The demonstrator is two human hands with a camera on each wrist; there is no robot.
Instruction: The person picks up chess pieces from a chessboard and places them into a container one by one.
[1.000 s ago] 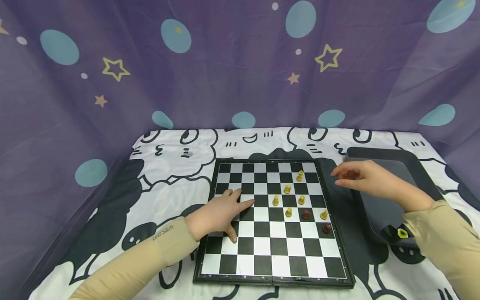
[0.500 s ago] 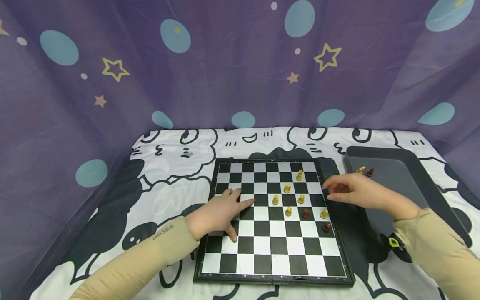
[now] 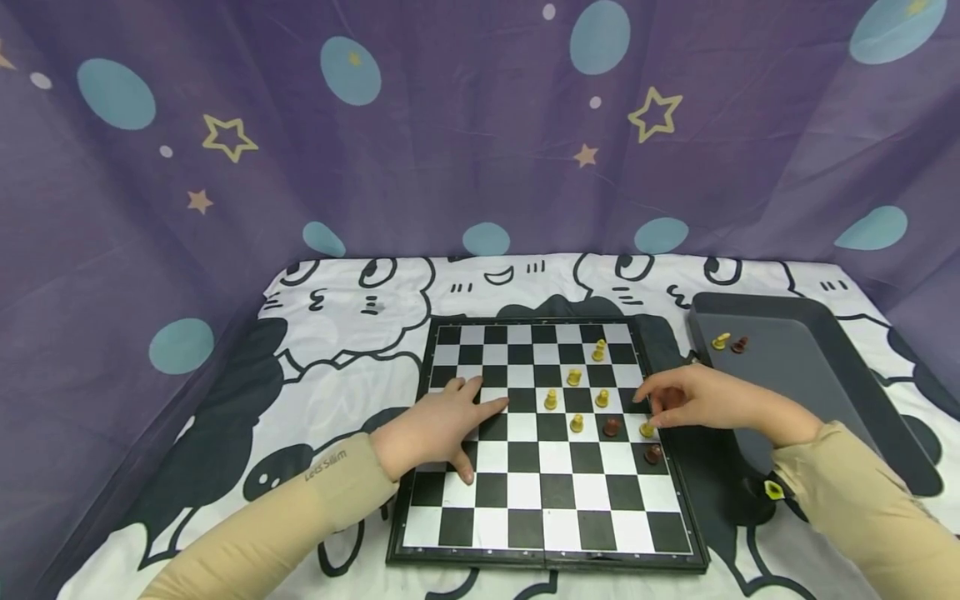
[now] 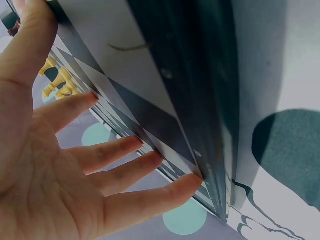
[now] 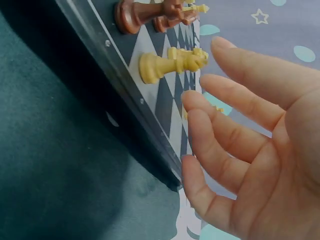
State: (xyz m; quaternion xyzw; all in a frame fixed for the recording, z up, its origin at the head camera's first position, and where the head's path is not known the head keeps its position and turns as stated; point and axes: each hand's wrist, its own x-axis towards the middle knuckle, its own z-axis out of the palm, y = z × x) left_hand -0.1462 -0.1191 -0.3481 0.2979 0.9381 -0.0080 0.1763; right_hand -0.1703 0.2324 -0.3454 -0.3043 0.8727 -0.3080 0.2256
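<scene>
My left hand (image 3: 441, 427) rests with spread fingers on the left side of the black-and-white chessboard (image 3: 558, 529). In the left wrist view its fingertips touch the squares near the board's edge. At the board's right edge, my right hand (image 3: 708, 397) hovers by a yellow chess piece (image 5: 151, 68). Its thumb and fingers are loosely bent and apart, with nothing between them in the right wrist view. Two brown chess pieces stand close by, one (image 3: 612, 427) to the left and one (image 3: 653, 453) nearer the front. Several more yellow pieces, such as one (image 3: 577, 423), stand on the board's right half.
A dark grey tray (image 3: 817, 375) lies right of the board, partly under my right forearm. Inside it are a yellow piece (image 3: 721, 341) and a brown piece (image 3: 740, 344). A patterned cloth (image 3: 352, 325) covers the table, and a purple curtain (image 3: 465, 150) hangs behind.
My right hand has moved left and toward me, from over the tray to the yellow piece at the board's right edge, uncovering two pieces in the tray. The left hand stays put.
</scene>
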